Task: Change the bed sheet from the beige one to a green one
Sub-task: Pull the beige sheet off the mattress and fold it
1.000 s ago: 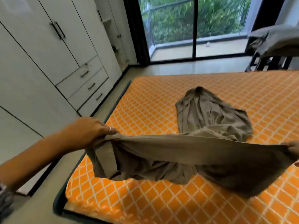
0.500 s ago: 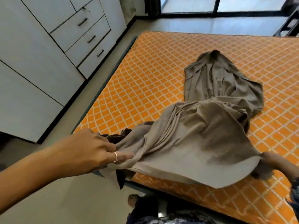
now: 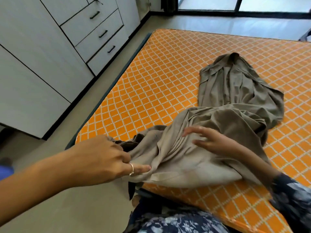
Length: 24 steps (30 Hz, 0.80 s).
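The beige sheet (image 3: 227, 115) lies crumpled in a long heap on the bare orange mattress (image 3: 151, 78), running from the middle of the bed to its near corner. My left hand (image 3: 104, 155) grips the sheet's near edge at the mattress corner, fingers curled round the cloth. My right hand (image 3: 208, 140) lies on top of the bunched folds with its fingers spread and straight, pressing on the fabric. No green sheet is in view.
White wardrobe doors and drawers (image 3: 94, 29) line the left wall, with a strip of grey floor (image 3: 80, 111) between them and the bed. A glass door frame (image 3: 235, 10) runs along the far side. My patterned clothing (image 3: 176, 221) fills the bottom edge.
The sheet, stretched between both hands a second ago, has dropped onto the mattress. My right hand let go of the edge and moved left onto the folds. My view tilted downward.
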Available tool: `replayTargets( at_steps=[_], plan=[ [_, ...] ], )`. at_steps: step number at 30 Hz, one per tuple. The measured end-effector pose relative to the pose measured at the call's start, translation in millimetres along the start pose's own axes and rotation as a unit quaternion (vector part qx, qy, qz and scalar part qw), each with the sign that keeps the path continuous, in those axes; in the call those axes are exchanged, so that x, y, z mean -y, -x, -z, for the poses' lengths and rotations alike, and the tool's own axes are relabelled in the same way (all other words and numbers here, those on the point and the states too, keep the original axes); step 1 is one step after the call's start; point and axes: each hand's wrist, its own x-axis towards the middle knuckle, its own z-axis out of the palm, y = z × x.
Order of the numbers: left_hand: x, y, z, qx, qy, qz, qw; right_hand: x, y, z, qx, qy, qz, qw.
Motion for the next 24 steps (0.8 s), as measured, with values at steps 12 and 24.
replayTargets(
  at_steps=[12, 24],
  plan=[
    [7, -2, 7, 0.003, -0.008, -0.014, 1.000, 87, -66, -14, 0.253, 0.160, 0.130, 0.945],
    [20, -8, 13, 0.002, -0.005, 0.002, 1.000, 16, -135, -22, 0.386, 0.429, -0.063, 0.814]
  ],
)
